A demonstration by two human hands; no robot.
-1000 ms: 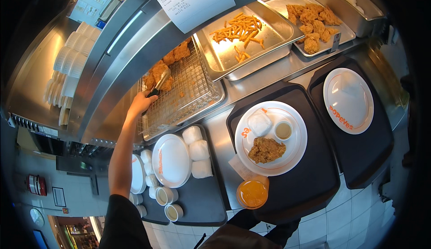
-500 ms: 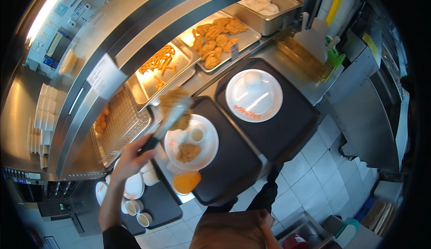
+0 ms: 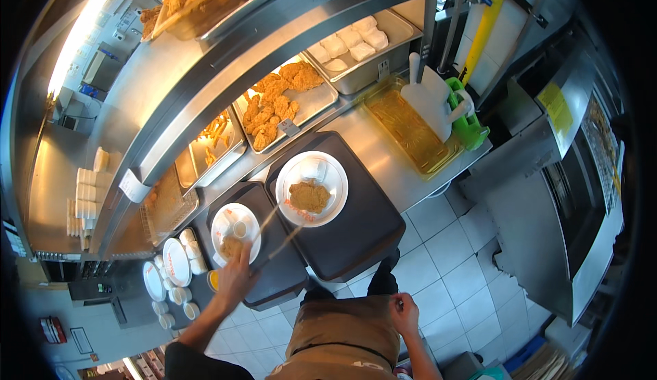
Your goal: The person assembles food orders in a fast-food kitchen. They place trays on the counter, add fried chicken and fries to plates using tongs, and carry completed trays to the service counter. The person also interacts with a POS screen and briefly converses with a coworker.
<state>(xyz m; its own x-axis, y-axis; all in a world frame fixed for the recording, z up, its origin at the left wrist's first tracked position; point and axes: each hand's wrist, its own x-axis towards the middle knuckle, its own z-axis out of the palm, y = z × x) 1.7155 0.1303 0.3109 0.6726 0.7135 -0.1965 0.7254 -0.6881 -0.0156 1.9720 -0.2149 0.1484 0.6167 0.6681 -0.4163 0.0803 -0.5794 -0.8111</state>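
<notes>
In my left hand (image 3: 238, 275) are tongs (image 3: 283, 242), their two arms blurred and spread apart, with nothing visible between them. They reach over the tray gap toward the right plate (image 3: 337, 210). On that plate lie a piece of fried chicken (image 3: 309, 196) and a white wrapped item (image 3: 313, 170). Just beyond my left hand, the left plate (image 3: 254, 224) holds a small cup (image 3: 239, 229), a pale wrapped item and another browned piece (image 3: 231, 246), partly hidden by the hand. Low by the brown apron (image 3: 342, 328), my right hand (image 3: 404, 313) is curled; its fingers hide anything inside.
Dark trays (image 3: 366, 226) carry the plates. Behind them, under a steel shelf, are pans of fried chicken (image 3: 274, 106), fries (image 3: 217, 133) and white wrapped items (image 3: 352, 41). An amber tub (image 3: 404, 130) and green holder (image 3: 469, 127) stand right; more plates (image 3: 176, 263) and cups sit left.
The fried chicken piece formerly in the tongs is gone from them, and one now lies on the right plate. The tongs have swung right and opened. The whole view has shifted.
</notes>
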